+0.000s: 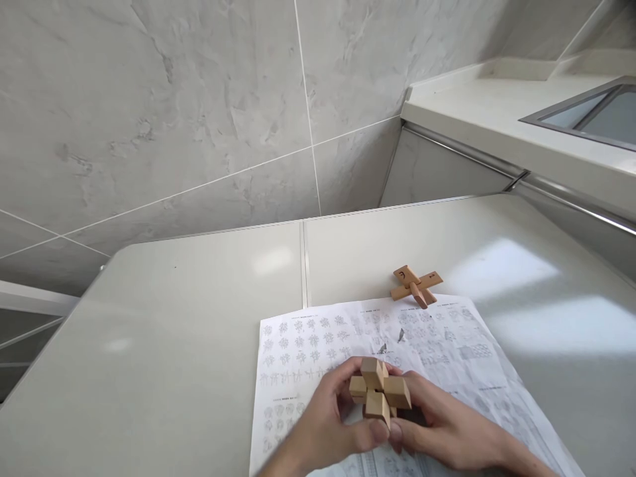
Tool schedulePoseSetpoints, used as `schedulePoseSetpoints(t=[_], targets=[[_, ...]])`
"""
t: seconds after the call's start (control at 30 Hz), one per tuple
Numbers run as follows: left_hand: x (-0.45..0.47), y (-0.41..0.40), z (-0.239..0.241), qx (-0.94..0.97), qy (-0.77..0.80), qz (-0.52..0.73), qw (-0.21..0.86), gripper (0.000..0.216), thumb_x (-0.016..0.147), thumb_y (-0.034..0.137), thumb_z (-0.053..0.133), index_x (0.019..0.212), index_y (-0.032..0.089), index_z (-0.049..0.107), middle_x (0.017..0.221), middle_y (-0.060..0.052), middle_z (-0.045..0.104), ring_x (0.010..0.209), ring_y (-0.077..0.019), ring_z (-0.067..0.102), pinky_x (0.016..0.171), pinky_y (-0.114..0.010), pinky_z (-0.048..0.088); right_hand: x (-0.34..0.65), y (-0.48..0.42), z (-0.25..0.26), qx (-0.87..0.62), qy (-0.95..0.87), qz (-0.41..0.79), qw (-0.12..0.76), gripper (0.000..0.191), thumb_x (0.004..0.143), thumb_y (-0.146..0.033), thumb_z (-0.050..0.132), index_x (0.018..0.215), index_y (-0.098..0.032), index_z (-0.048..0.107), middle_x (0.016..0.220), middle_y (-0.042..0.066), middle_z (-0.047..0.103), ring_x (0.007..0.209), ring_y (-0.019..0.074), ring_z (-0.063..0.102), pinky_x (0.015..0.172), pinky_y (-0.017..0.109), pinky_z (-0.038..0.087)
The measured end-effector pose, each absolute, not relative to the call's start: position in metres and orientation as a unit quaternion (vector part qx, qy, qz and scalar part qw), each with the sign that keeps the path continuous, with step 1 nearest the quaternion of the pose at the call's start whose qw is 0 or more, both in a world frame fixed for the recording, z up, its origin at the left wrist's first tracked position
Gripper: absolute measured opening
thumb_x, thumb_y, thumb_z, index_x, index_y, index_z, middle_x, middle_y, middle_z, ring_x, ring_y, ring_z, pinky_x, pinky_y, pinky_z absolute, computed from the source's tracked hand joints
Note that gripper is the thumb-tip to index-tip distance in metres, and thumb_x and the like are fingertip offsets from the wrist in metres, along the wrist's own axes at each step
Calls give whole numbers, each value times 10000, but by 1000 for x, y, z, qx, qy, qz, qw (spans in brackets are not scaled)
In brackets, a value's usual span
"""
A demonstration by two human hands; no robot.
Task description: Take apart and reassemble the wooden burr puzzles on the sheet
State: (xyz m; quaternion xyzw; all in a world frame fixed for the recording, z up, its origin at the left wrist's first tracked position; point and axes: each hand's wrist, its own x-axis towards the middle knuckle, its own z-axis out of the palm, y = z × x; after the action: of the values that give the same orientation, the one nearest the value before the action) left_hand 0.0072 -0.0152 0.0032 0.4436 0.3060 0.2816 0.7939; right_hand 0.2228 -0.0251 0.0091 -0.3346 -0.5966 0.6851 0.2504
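Note:
A wooden burr puzzle [376, 374] made of several interlocking square-ended blocks is held between both hands, above a printed sheet. My left hand [330, 417] grips it from the left, thumb at the lower front and fingers around the back. From the right, my right hand [442, 421] grips it too, with its thumb near the left thumb at the bottom. The fingers partly hide the puzzle's underside. Beyond the hands, a second wooden puzzle [414, 285] of crossed flat pieces with dark marks rests at the sheet's far edge.
The creased instruction sheet [298, 371], printed with small diagrams and torn in places, lies on a glossy pale table [163, 344] with a seam. A grey tiled wall [199, 112] rises behind. A white counter [477, 106] with a metal-framed opening stands at the right.

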Motion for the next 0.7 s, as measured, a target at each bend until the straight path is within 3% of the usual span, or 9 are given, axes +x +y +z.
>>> schedulePoseSetpoints(t=[0.17, 0.43, 0.7], targets=[[6, -16, -2, 447, 297, 275, 798, 787, 769, 654, 933, 1402, 252, 693, 1160, -125, 799, 945, -324, 822, 921, -489, 640, 227, -22, 1, -278, -509, 778, 243, 474, 1069, -621, 616, 865, -195, 647, 781, 13, 635, 628, 134, 559, 633, 261, 472], [5, -16, -5, 470, 305, 273, 782, 794, 738, 584, 980, 1401, 252, 699, 1270, -148, 784, 1142, -375, 782, 976, -488, 618, 227, -21, -10, -272, -505, 778, 257, 527, 1021, -644, 702, 799, -166, 698, 635, -17, 584, 522, 112, 515, 551, 241, 414], [3, -17, -7, 482, 305, 283, 771, 907, 591, 546, 1068, 1378, 264, 716, 1257, -128, 775, 1159, -362, 750, 999, -474, 599, 226, -21, -10, -277, -525, 755, 278, 506, 988, -566, 782, 694, -168, 676, 605, -36, 533, 521, 100, 453, 525, 228, 365]])
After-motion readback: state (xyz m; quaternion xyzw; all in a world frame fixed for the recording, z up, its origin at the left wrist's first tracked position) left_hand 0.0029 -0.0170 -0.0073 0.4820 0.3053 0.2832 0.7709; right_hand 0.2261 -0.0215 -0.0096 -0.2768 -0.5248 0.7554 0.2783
